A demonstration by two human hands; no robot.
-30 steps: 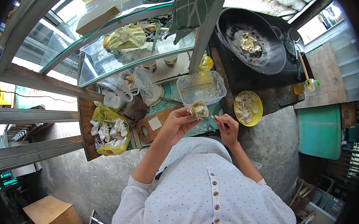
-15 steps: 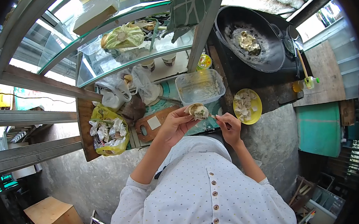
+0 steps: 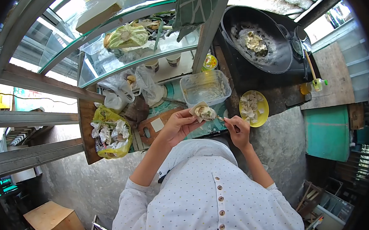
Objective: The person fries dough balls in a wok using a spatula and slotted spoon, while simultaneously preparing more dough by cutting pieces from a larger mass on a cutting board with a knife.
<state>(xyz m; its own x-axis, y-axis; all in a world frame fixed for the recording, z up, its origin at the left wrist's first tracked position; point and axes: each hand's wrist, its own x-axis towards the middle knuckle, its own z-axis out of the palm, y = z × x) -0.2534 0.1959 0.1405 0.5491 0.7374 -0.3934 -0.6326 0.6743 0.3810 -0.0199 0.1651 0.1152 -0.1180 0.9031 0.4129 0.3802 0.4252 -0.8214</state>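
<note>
My left hand (image 3: 177,126) holds a square dumpling wrapper with a lump of filling (image 3: 203,111) on it, raised over the counter. My right hand (image 3: 238,130) grips a small metal spoon (image 3: 221,119) whose tip touches the edge of the wrapper. Just right of the hands sits a yellow plate (image 3: 262,109) with several folded dumplings on it. A clear plastic tub (image 3: 205,89) stands right behind the wrapper.
A black wok (image 3: 254,41) with frying pieces is at the back right, a skimmer (image 3: 305,49) beside it. A wooden board (image 3: 153,128) and a yellow bag of crumpled paper (image 3: 109,135) lie to the left. Glass shelves (image 3: 129,63) hold cabbage and cups.
The wrapper and both hands have shifted slightly; the spoon tip stays at the wrapper's edge. The view has drifted a little.
</note>
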